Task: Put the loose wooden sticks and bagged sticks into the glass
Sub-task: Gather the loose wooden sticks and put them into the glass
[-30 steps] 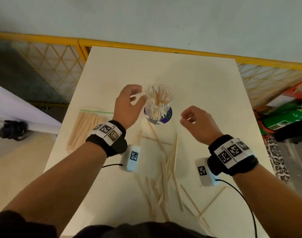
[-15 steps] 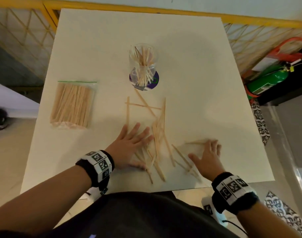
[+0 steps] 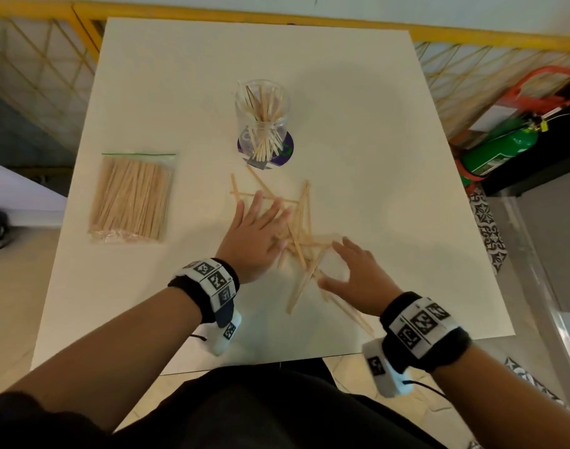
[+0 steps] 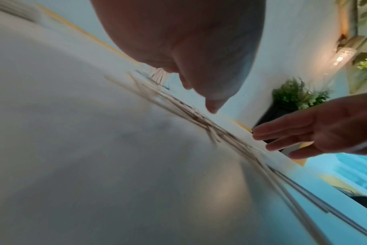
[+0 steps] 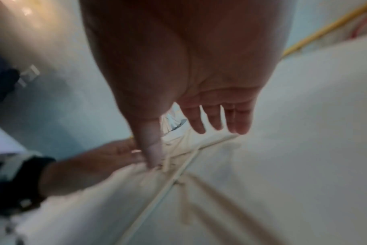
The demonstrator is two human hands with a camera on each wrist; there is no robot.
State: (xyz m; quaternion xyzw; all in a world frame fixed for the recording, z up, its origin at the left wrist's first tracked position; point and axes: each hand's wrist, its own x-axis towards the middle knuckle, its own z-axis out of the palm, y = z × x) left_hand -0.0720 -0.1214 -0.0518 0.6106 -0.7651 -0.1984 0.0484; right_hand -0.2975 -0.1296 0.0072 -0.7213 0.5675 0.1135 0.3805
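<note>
A clear glass (image 3: 262,118) with several wooden sticks inside stands on a purple coaster at the table's middle. Loose wooden sticks (image 3: 301,236) lie in a heap in front of it. My left hand (image 3: 256,233) lies flat with straight fingers on the heap's left side. My right hand (image 3: 351,270) is spread open at the heap's right side, thumb down on the sticks (image 5: 168,162). A clear bag of sticks (image 3: 132,197) with a green zip lies to the left, untouched. The left wrist view shows the blurred heap (image 4: 199,119) and my right hand (image 4: 304,136) beyond it.
The white table (image 3: 374,157) ends close to my body, and a few sticks reach near its front edge (image 3: 358,315). A yellow mesh railing (image 3: 471,37) runs behind the table. A green cylinder (image 3: 500,147) lies on the floor to the right.
Both hands came down from beside the glass to the loose sticks. Since half a second ago they have moved inward and pushed the scattered sticks into a tighter heap.
</note>
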